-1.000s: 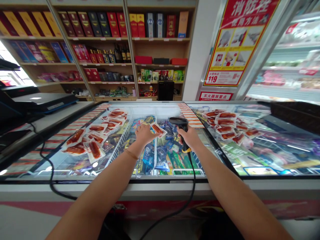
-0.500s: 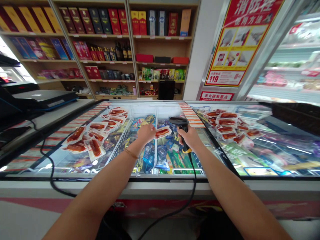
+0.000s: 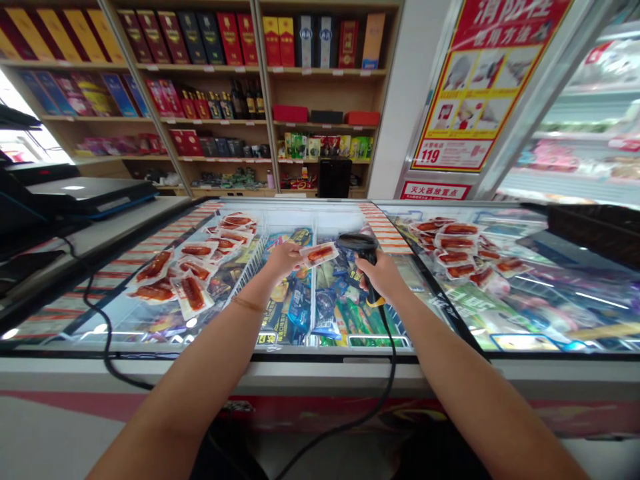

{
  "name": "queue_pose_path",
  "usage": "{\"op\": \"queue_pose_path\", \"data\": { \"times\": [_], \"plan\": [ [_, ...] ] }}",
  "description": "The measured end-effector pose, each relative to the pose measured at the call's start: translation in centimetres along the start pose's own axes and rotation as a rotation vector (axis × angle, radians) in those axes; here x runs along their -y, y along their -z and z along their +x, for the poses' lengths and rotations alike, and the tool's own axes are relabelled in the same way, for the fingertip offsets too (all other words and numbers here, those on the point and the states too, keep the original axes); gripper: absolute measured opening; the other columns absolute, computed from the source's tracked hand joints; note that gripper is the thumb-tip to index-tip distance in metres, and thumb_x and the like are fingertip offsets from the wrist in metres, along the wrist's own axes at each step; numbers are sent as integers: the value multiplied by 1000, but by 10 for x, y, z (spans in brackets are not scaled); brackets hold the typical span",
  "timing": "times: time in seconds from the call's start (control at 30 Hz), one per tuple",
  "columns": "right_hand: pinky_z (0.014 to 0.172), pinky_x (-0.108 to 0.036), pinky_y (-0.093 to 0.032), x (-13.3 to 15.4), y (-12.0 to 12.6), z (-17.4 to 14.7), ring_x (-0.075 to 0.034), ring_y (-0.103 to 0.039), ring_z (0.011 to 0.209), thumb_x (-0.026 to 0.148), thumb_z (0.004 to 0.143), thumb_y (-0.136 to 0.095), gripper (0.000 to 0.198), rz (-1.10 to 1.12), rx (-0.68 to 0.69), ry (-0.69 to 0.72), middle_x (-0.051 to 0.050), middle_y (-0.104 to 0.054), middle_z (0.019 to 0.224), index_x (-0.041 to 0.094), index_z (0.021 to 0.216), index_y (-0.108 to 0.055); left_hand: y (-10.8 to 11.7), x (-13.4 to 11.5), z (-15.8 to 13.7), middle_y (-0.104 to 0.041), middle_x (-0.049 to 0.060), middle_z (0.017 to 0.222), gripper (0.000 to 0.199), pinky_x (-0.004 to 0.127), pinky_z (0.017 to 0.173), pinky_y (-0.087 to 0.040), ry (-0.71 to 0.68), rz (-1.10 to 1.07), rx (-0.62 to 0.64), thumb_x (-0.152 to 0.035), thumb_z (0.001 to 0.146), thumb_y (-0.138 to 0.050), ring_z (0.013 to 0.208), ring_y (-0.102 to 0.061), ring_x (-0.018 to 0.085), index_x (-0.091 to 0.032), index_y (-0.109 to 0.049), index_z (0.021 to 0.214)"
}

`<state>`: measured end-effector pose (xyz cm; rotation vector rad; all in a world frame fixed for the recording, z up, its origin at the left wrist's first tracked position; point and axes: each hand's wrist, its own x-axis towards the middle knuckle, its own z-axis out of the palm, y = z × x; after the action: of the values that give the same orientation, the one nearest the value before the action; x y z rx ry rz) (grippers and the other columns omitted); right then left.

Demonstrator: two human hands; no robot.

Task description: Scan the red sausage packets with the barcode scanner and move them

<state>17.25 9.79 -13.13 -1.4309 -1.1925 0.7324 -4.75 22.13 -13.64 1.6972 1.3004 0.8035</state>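
Observation:
My left hand [image 3: 286, 261] pinches one end of a vacuum-packed sausage [image 3: 319, 254], reddish brown in a clear pouch, above the freezer. In my right hand [image 3: 379, 274] is a black barcode scanner [image 3: 361, 244], gripped by its handle, with its head turned towards the sausage pack. The pack and the scanner head are close but apart. A pile of similar sausage packs [image 3: 194, 294] lies on the freezer's glass at left. Another pile [image 3: 457, 244] rests on the glass at right.
Under the glass, the chest freezer [image 3: 320, 357] holds bagged goods and wire dividers. The scanner's black cable [image 3: 391, 360] hangs over the front edge. A dark device [image 3: 95, 197] stands on the left counter; a dark tray [image 3: 595, 233] sits at right. Shelves [image 3: 320, 75] of boxes line the back.
My left hand has moved slightly left and up with the sausage pack, and more of the pack shows now. My right hand and the scanner have stayed nearly in place.

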Motion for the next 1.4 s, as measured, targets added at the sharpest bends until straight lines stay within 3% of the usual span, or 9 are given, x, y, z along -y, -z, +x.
{"op": "queue_pose_path", "data": {
  "times": [0.27, 0.5, 0.67, 1.07, 1.4],
  "plan": [
    [37, -23, -41, 16, -3, -13, -13, -54, 38, 31, 75, -63, 21, -7, 34, 2, 2, -60, 57, 19, 90, -55, -5, 4, 8, -73, 2, 82, 3, 28, 72, -57, 52, -318, -173, -19, 79, -62, 81, -71, 17, -17, -62, 81],
    [42, -24, -45, 22, -9, -26, -13, -54, 39, 33, 77, -61, 18, -92, 181, 83, 4, -58, 54, 21, 88, -54, 5, -5, 6, -67, 0, 62, 12, 31, 71, -58, -37, -645, -326, -19, 73, -66, 72, -71, 18, -16, -56, 66],
    [44, -24, -44, 26, -14, -33, -14, -54, 39, 31, 77, -59, 16, -211, 255, 156, 5, -53, 48, 20, 84, -52, 5, -7, 6, -67, 0, 62, 11, 30, 67, -57, -93, -684, -333, -19, 70, -68, 65, -69, 17, -16, -57, 68],
    [47, -23, -45, 27, -15, -32, -14, -58, 43, 30, 79, -57, 15, -300, 268, 201, 4, -54, 51, 18, 88, -54, 5, -7, 6, -68, 1, 65, 10, 33, 69, -57, -139, -625, -310, -23, 70, -68, 67, -69, 18, -16, -60, 71],
    [39, -21, -42, 23, -8, -20, -13, -56, 39, 30, 80, -58, 14, -173, 160, 59, 4, -57, 57, 19, 87, -53, -8, -7, 1, -68, 2, 65, 11, 33, 70, -60, -19, -615, -344, -17, 67, -69, 71, -70, 21, -16, -58, 66]
  ]
}}
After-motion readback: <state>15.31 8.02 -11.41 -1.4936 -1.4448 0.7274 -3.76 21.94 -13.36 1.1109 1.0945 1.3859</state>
